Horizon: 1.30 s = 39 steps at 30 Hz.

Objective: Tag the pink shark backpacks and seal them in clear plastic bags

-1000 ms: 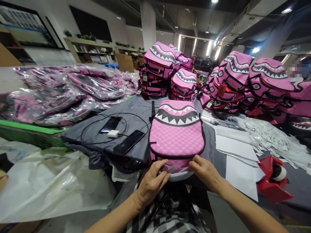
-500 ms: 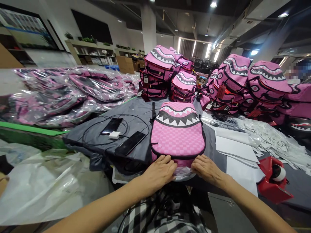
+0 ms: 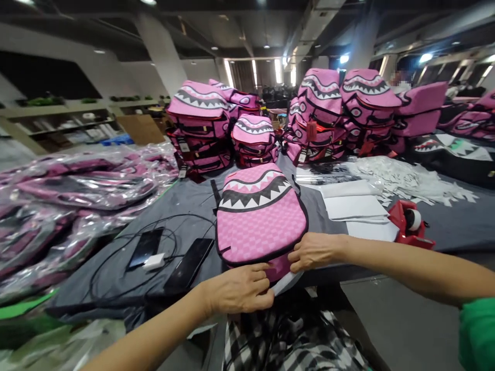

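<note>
A pink checkered backpack with a shark-mouth print lies flat on the grey table, its bottom end over the near edge. My left hand rests on that bottom end with fingers curled, pinching the lower rim. At the backpack's lower right corner, my right hand grips the edge with bent fingers. A bit of clear plastic shows under the backpack between my hands.
Two phones with a white charger and cables lie to the left. Bagged pink backpacks pile at left, unbagged ones at the back. White paper sheets and a red tape dispenser sit right.
The view has swung to the right and tilted. My left hand has slid lower along the backpack's bottom edge; my right hand has shifted up onto the lower right corner.
</note>
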Tool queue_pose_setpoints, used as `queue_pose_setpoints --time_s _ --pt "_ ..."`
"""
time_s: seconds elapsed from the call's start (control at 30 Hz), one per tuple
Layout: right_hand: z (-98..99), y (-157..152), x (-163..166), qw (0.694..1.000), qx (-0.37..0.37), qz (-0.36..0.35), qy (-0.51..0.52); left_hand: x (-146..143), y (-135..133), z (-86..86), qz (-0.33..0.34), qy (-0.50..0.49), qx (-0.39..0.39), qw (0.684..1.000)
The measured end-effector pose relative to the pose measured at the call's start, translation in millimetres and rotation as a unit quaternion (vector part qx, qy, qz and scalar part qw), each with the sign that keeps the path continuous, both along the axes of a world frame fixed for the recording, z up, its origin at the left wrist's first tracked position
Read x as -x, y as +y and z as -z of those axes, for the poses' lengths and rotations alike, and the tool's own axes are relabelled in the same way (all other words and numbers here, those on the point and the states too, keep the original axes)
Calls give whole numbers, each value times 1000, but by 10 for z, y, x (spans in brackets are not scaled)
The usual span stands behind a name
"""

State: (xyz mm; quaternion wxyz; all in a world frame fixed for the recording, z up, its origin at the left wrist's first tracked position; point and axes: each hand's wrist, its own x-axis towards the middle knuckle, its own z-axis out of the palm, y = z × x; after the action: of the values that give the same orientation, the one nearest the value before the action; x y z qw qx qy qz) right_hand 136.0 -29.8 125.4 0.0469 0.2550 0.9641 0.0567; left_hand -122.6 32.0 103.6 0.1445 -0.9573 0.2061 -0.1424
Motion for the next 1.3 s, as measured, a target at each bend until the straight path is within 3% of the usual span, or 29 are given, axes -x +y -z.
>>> queue_pose_setpoints --time_s 0.17,0.33,0.47,0.57,0.63,0.73,0.8,0.83,0.97,1.07,1.1,1.17,1.23,1.3 --pt "110 79 30 997 -60 -45 34 81 -23 81 35 -12 3 999" --pt "245 -27 -127 984 -166 -62 33 288 -203 494 -42 -124 25 991" --pt "612 -354 -250 947 -286 0 145 384 -358 737 -118 -204 25 972" --pt "1018 -607 -187 916 -308 123 227 276 -409 687 -125 -225 61 964" --pt "1228 -735 -65 872 -271 245 327 105 -401 581 -141 -245 113 952" --pt "1304 -834 164 734 -161 397 528 -198 -371 438 -238 -197 216 926" --pt "1198 -818 290 666 -89 435 600 -348 -371 391 -309 -76 308 897" --pt "1119 -784 335 652 -64 443 612 -394 -380 381 -335 -11 355 872" --pt "862 -552 391 659 -51 478 578 -425 -428 406 -389 134 482 773" --pt "877 -459 370 652 -45 478 586 -398 -424 466 -376 163 598 688" --pt "917 -464 368 633 -8 476 611 -395 -413 483 -372 171 637 653" --pt "1011 -513 380 565 91 471 672 -406 -389 499 -367 193 686 598" --pt "1076 -577 412 506 127 468 713 -430 -377 486 -363 216 699 577" --pt "1075 -616 452 512 67 475 712 -452 -386 460 -361 221 695 581"
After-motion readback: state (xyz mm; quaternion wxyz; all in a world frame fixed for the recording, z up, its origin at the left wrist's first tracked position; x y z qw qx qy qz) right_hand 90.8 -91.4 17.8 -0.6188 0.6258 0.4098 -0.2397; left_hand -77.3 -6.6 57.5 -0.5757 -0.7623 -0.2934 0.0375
